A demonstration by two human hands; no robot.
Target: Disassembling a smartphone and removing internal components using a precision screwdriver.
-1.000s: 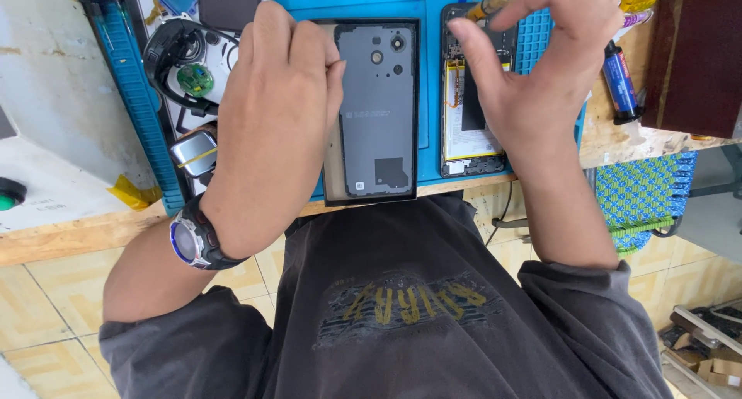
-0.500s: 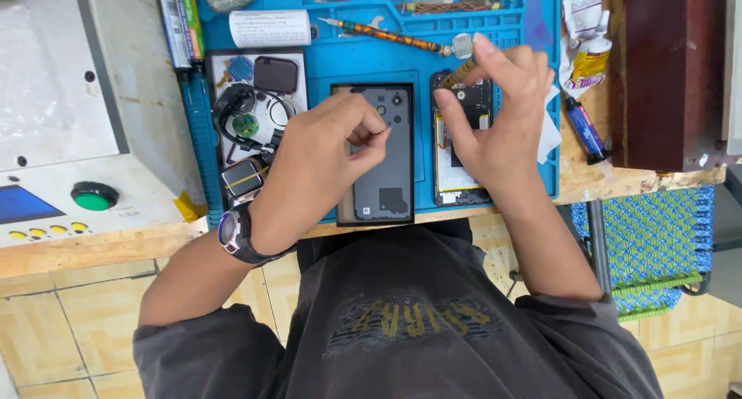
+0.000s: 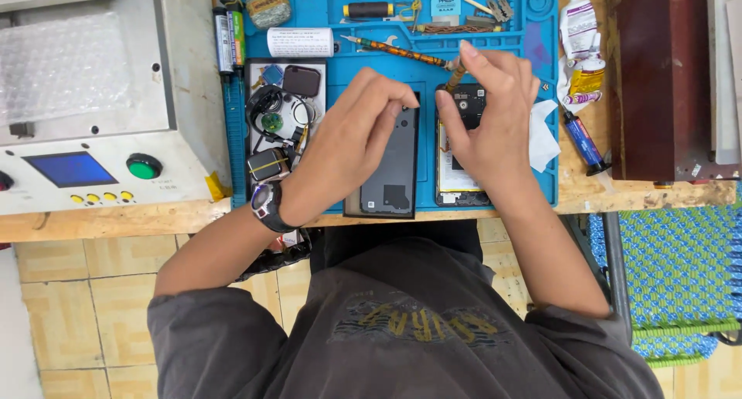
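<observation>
Blue mat: right hand grasps a tool; left hand's grip pinches empty.

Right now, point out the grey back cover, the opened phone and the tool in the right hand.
Grey back cover [image 3: 392, 175]: head view, bare lower middle of the panel.
Opened phone [image 3: 456, 181]: head view, pale battery area near its lower end.
Tool [image 3: 454, 77]: head view, brown shaft between the right hand's fingertips.

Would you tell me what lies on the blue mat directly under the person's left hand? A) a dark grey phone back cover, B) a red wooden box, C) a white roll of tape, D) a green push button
A: the left hand hovers over the dark grey phone back cover, which lies flat on the blue mat beside the opened phone.
</observation>
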